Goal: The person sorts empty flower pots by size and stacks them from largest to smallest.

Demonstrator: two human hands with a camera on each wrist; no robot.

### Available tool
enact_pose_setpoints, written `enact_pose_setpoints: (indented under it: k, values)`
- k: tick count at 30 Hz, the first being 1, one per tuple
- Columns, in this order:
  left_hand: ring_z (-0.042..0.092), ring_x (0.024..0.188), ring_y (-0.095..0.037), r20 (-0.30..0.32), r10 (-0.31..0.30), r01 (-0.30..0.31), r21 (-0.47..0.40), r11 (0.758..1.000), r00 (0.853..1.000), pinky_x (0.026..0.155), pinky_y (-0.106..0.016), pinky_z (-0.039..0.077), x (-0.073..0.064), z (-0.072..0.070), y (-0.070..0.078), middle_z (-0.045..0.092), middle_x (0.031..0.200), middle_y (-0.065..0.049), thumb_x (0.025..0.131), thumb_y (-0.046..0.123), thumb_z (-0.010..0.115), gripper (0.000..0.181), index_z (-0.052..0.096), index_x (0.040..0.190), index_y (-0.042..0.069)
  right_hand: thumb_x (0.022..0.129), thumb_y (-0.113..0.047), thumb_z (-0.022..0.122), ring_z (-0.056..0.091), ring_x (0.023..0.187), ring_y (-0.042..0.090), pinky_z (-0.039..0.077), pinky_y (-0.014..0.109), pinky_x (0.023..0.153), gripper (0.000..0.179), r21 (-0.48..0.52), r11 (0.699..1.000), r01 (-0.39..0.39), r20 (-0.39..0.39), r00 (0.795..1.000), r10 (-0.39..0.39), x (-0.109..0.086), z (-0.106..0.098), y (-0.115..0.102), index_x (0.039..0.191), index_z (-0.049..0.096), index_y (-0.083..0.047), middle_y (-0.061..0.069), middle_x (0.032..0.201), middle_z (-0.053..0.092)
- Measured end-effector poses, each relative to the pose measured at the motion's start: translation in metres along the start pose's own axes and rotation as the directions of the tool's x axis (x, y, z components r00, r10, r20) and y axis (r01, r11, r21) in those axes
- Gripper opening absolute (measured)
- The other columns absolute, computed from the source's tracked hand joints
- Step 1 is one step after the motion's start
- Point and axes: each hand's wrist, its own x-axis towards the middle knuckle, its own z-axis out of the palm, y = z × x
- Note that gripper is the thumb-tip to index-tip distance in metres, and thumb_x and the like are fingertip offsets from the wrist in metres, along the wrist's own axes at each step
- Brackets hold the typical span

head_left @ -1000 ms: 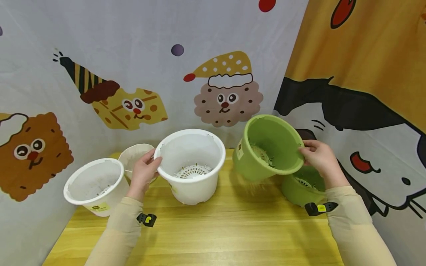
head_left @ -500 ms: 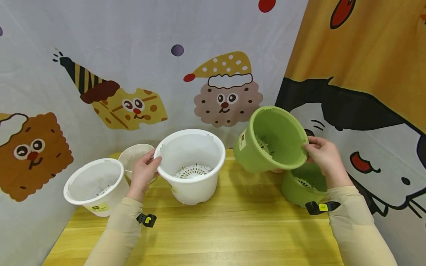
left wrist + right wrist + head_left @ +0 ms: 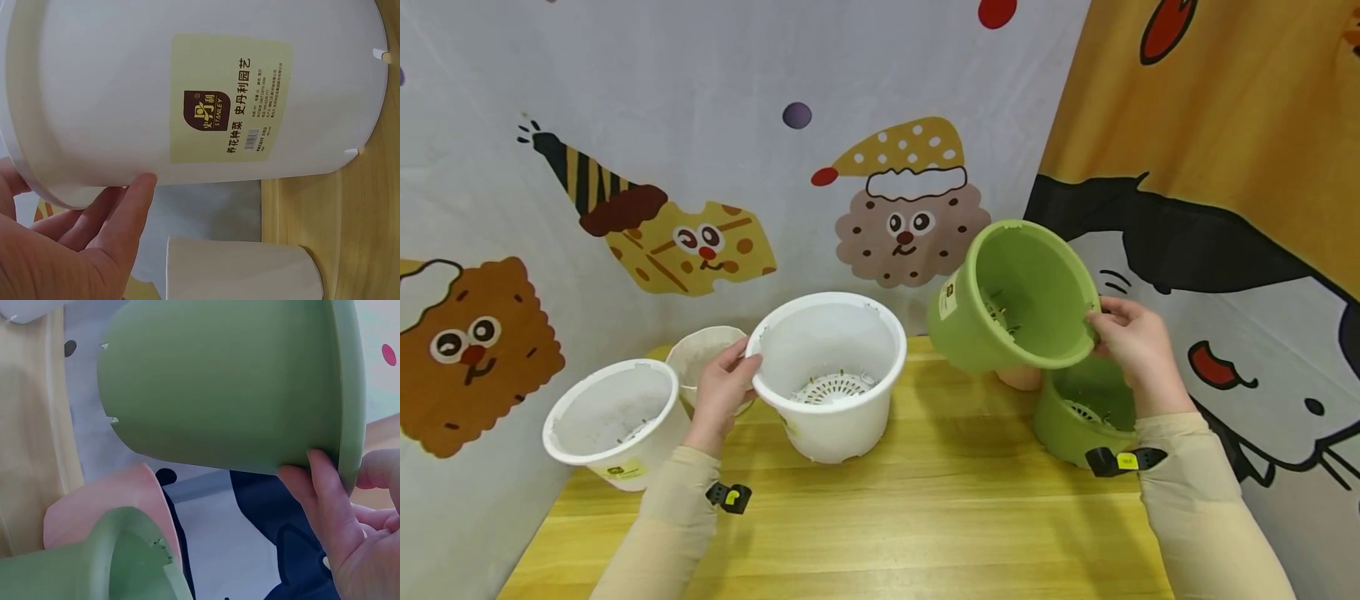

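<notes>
My left hand [image 3: 724, 396] pinches the left rim of a white plastic flower pot [image 3: 842, 433], with slots in its base. This pot's base is at the tabletop; the left wrist view shows its pale label [image 3: 231, 99]. My right hand [image 3: 1138, 354] grips the right rim of a green flower pot [image 3: 973, 333], thumb inside and fingers outside. The green pot hangs above the table, tilted so its mouth faces me and to the right. A second green pot [image 3: 1071, 433] stands below my right hand.
Another white pot [image 3: 598, 458] stands at the far left, with a cream pot [image 3: 700, 346] partly hidden behind my left hand. A pink pot [image 3: 106, 506] sits behind the lower green one. Beyond the wooden table [image 3: 887, 533] hangs a printed cloth [image 3: 700, 83].
My right hand has raised the green pot and moved it slightly right, tilting it more and uncovering part of the pink pot. My left hand and its white pot have stayed put.
</notes>
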Motion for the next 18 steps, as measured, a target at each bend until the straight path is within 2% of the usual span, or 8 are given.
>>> enact_pose_setpoints:
  k: [9, 18]
  values:
    - [0.056, 0.112, -0.028, 0.022, 0.013, -0.013, -0.003, 1.0, 1.0, 0.071, -0.02, 0.057, -0.001, -0.003, -0.001, 0.05, 0.142, -0.019, 0.102, 0.018, 0.053, 0.051, 0.043, 0.15, 0.006, 0.102, -0.022, 0.051, 0.064, 0.071, -0.001, 0.058, 0.019, 0.065, 0.055, 0.076, 0.997, -0.001, -0.003, 1.0, 0.001, 0.002, 0.003, -0.01, 0.147, 0.039, 0.008, -0.008, 0.091, 0.06]
    - [0.054, 0.117, -0.029, 0.043, 0.008, -0.007, -0.019, 1.0, 0.999, 0.076, -0.024, 0.057, -0.002, -0.004, -0.001, 0.046, 0.148, -0.015, 0.102, 0.02, 0.053, 0.052, 0.041, 0.151, 0.009, 0.101, -0.019, 0.053, 0.064, 0.068, 0.001, 0.058, 0.019, 0.062, 0.053, 0.142, 0.989, 0.029, -0.004, 1.0, -0.029, 0.005, 0.009, -0.023, 0.144, 0.042, 0.01, -0.012, 0.083, 0.063]
